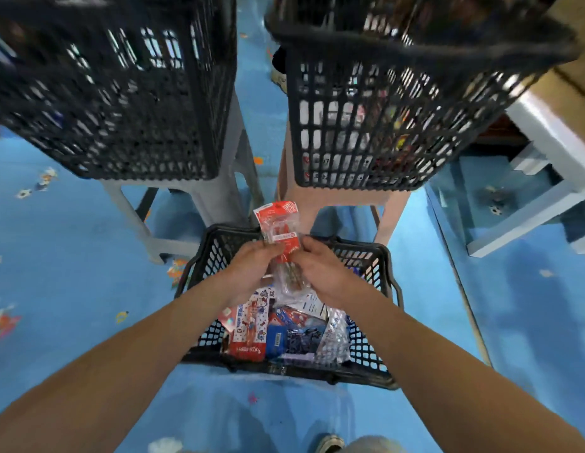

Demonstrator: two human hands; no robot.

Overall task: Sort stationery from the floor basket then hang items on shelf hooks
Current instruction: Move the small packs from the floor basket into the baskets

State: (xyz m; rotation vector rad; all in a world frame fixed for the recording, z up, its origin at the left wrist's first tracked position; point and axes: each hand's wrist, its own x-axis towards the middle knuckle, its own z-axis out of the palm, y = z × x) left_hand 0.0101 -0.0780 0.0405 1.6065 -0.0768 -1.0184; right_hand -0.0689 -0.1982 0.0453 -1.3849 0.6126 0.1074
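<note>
**Both hands on one packet, above the floor basket**

Blue patterned floor point(72, 256) throughout. Two tall black crates stand far: left crate point(114, 103) on a grey stool point(216, 197), right crate point(399, 125) on a pinkish stool point(392, 207), with packaged goods visible through the right one's mesh (contents blurred). Near centre, the black floor basket point(363, 348) sits on the floor, holding loose stationery packs point(248, 328) in red, blue and silver. Left hand point(252, 266) and right hand point(324, 269) are close together over the basket's far end, the fingers of both pinching a clear packet point(279, 223) with a red header card. The packet is upright and raised clear of the basket.
</note>
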